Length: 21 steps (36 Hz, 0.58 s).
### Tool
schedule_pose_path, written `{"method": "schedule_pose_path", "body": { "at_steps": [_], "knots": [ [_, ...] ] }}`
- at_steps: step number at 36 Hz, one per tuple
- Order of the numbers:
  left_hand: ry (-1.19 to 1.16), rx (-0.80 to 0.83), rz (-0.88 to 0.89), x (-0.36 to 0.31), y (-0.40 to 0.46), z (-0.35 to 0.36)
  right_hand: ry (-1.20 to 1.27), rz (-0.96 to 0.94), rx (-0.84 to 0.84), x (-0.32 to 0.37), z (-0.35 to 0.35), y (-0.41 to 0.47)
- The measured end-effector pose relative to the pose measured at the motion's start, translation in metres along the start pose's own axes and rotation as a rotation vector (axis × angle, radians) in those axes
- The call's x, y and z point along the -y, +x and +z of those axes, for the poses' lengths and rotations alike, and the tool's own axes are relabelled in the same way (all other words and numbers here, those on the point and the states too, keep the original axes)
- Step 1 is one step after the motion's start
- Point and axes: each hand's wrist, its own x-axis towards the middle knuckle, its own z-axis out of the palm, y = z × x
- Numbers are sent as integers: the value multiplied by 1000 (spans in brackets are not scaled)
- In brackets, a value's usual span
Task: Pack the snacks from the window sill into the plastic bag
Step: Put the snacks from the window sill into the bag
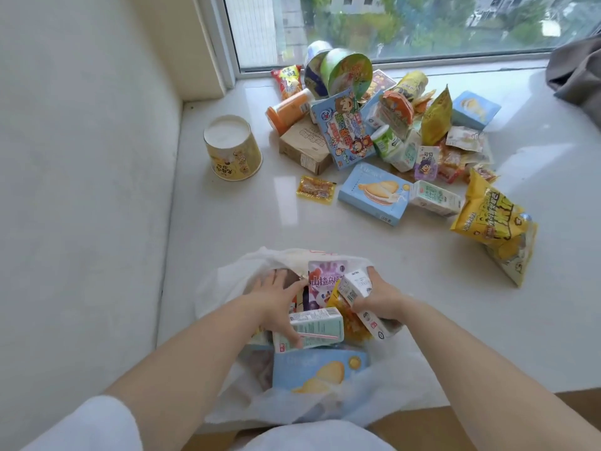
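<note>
Both forearms reach forward from white sleeves (81, 424) into the plastic bag (221, 288), which sits open on the near edge of the sill (244, 222). Inside it, closest to the camera, lies a blue box (312, 372) printed with pale cakes. Just beyond that, a white-green carton (320, 325) lies on its side; the left hand (276, 304) rests on it with fingers spread, the thumb across its near end, pressing more than gripping. The right hand (380, 301) is closed around a second carton (356, 289), white, tilted, its far end up. Between the hands stands a purple pouch (327, 278), and an orange-yellow packet (348, 317) shows under the right hand's carton.

Past the bag, a bare strip of sill separates it from the snacks still unpacked. Nearest are a small yellow sachet (315, 189), another blue cake box (374, 193) and a white carton (434, 197) touching that box's right end. A big yellow chip bag (491, 216) leans at the right, well apart from the hands. Behind these rises the main pile (374, 125): a brown box (304, 146), a blue cartoon box (346, 130) propped on it, an orange bottle (287, 113), a green-lidded cup (349, 74) on its side, a yellow pouch (437, 115), and many small wrappers. A yellow paper tub (232, 148) stands upside down alone at the left, near the wall (81, 157). The window (406, 24) runs along the back, with grey cloth (577, 73) at its right corner.
</note>
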Motion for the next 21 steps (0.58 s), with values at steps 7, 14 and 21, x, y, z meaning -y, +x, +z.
{"method": "schedule_pose_path", "body": {
  "at_steps": [7,14,21],
  "knots": [
    [-16,-53,-53,6,11,3,-56,-108,-253,-2,11,2],
    [-240,-425,-162,9,19,-9,-267,-194,-468,-5,21,-8],
    [-175,-614,-70,2,17,-22,-150,-341,-420,-4,17,-13]
  ]
}}
